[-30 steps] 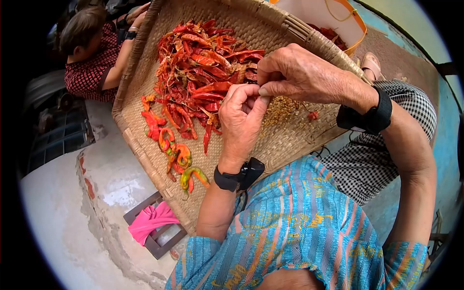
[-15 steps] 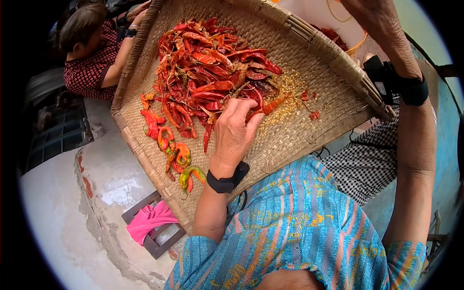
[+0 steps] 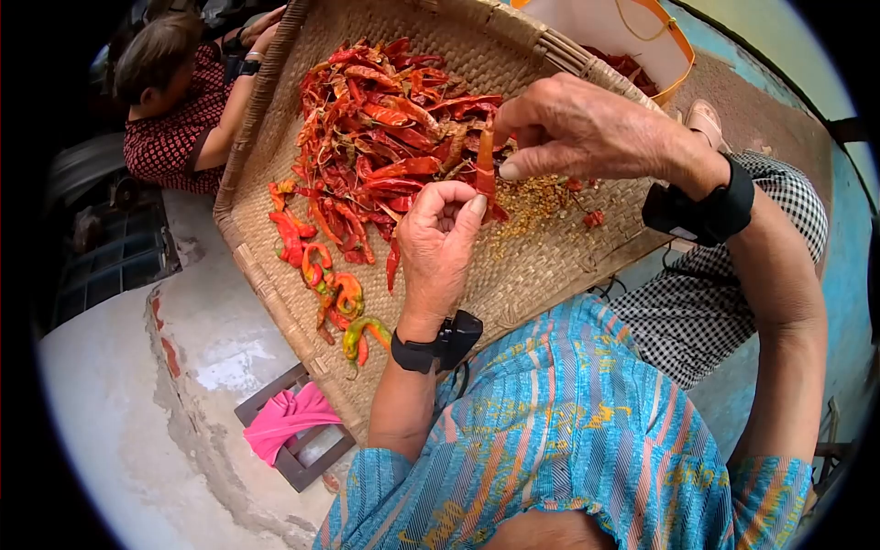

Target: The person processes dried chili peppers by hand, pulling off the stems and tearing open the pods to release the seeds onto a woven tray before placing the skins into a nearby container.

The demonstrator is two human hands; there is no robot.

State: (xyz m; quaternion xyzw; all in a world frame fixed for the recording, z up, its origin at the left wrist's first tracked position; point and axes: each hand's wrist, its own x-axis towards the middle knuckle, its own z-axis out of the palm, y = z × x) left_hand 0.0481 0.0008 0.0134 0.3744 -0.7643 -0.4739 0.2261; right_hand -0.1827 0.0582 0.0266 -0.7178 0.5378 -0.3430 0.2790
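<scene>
A woven basket tray holds a heap of dried red chillies. My left hand pinches the lower part of an orange-red chilli, which stands nearly upright over the tray. At the chilli's right side is my right hand, its thumb and forefinger apart and its forefinger near the upper part; whether it touches is unclear. Loose yellow seeds lie beneath and beside my right hand. Curled red, orange and green chillies lie near the tray's left edge.
Beyond the tray's upper right edge is a white container with an orange rim, with red chillies inside. Another person sits at the upper left, a hand near the tray. A pink cloth lies on a small wooden stool.
My right hand has come down from the top right to beside the chilli. My left hand has raised an orange-red chilli, now more upright.
</scene>
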